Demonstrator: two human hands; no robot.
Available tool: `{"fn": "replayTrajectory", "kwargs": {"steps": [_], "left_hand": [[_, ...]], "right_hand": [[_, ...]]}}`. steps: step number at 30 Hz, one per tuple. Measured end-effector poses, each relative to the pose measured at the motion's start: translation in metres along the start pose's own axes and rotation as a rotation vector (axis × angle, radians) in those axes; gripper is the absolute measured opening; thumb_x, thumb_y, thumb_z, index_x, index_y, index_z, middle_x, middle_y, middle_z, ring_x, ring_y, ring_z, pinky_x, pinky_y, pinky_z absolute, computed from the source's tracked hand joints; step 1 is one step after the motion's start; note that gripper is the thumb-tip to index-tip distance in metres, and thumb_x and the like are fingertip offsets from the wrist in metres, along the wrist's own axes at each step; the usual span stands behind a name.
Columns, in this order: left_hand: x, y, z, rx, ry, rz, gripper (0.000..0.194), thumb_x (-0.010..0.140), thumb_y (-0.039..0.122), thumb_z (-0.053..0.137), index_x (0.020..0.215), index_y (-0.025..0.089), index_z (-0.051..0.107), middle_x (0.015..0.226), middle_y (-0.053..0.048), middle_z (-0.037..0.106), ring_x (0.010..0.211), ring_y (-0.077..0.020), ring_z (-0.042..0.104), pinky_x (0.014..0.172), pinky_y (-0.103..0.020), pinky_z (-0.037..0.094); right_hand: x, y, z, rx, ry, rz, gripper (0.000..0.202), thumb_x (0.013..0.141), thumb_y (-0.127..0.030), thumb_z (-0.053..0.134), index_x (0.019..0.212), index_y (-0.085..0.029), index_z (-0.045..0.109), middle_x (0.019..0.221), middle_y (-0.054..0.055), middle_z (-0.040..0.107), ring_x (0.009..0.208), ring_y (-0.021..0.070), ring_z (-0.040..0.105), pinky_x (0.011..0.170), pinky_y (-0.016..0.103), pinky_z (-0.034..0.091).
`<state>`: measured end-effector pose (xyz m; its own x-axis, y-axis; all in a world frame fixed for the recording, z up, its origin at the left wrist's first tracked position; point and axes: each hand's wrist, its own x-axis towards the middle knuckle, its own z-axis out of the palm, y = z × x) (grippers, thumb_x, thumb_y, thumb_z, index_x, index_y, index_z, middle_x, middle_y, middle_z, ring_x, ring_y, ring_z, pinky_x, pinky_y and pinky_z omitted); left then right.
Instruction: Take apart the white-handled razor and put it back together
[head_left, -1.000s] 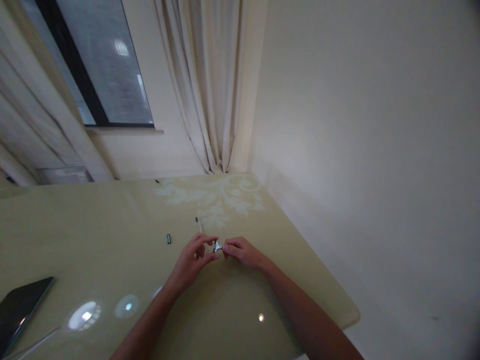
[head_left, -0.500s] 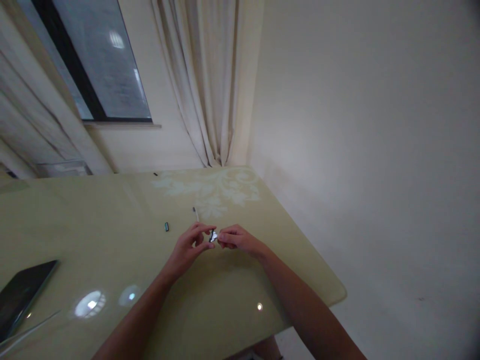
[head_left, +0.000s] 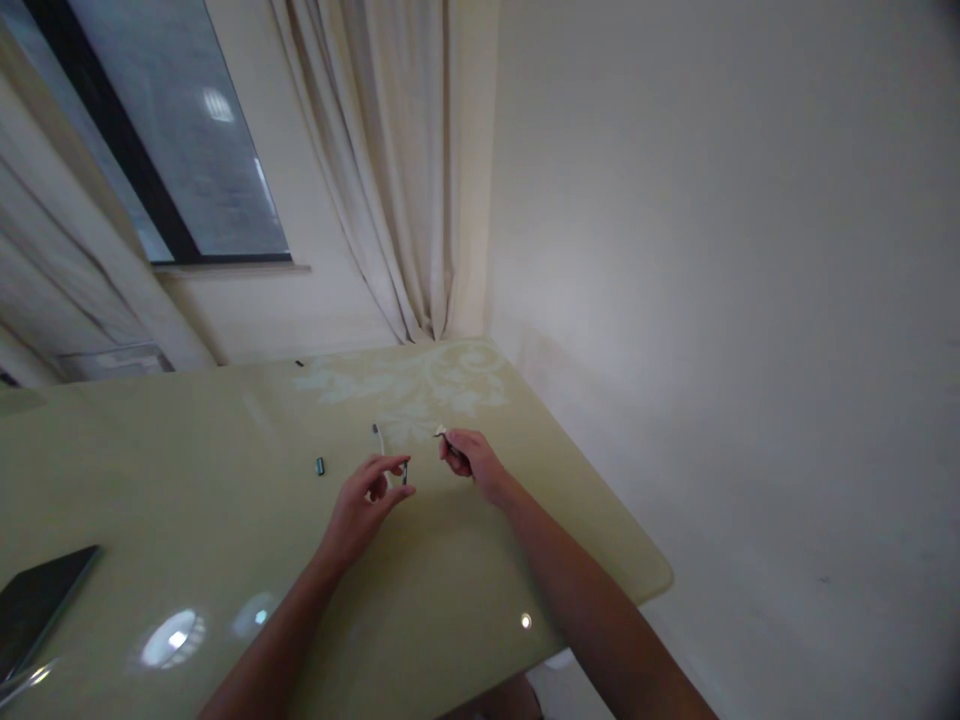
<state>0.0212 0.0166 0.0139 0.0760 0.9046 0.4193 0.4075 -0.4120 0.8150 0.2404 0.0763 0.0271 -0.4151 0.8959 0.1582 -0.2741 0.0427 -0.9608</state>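
Between thumb and fingertip, my left hand point(head_left: 365, 500) pinches a small dark, narrow piece point(head_left: 405, 472), held upright above the table. To its right, my right hand point(head_left: 472, 462) is closed around a small pale-tipped piece point(head_left: 441, 432) that pokes out past the thumb and index finger; its kind is too small to tell. The two hands are apart. Just beyond my left hand lies a thin white strip with a dark end point(head_left: 376, 432), like a short cable. A small dark block point(head_left: 320, 466) with a bluish-green face rests left of that hand.
A pale green glossy table point(head_left: 225, 520) reaches to the wall. A black flat device point(head_left: 45, 600) lies at the left, and a tiny dark bit point(head_left: 299, 363) sits near the far edge. Curtains point(head_left: 390, 150) and a window point(head_left: 180, 130) are behind.
My right hand has drawn away from my left, lifting its small piece off the dark one. My left hand still holds the dark piece. The camera view has shifted slightly.
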Motion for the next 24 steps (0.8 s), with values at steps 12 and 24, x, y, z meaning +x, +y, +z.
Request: {"fn": "replayTrajectory", "kwargs": {"steps": [12, 24], "left_hand": [[0.094, -0.001, 0.087, 0.469, -0.281, -0.199, 0.037, 0.078, 0.030, 0.077, 0.113, 0.017, 0.076, 0.098, -0.009, 0.075, 0.093, -0.0245, 0.068, 0.082, -0.032, 0.048], [0.062, -0.023, 0.023, 0.480, -0.197, -0.079, 0.052, 0.080, 0.041, 0.070, 0.127, 0.020, 0.069, 0.099, -0.007, 0.072, 0.088, -0.0234, 0.066, 0.084, -0.034, 0.050]], "right_hand": [[0.018, 0.005, -0.031, 0.236, 0.517, -0.116, 0.047, 0.075, -0.064, 0.066, 0.070, -0.018, 0.061, 0.046, -0.010, 0.038, 0.037, 0.0045, 0.026, 0.037, 0.019, 0.017], [0.015, 0.004, -0.028, 0.219, 0.498, -0.065, 0.048, 0.078, -0.064, 0.067, 0.071, -0.017, 0.061, 0.048, -0.009, 0.039, 0.038, 0.0046, 0.026, 0.038, 0.020, 0.016]]}}
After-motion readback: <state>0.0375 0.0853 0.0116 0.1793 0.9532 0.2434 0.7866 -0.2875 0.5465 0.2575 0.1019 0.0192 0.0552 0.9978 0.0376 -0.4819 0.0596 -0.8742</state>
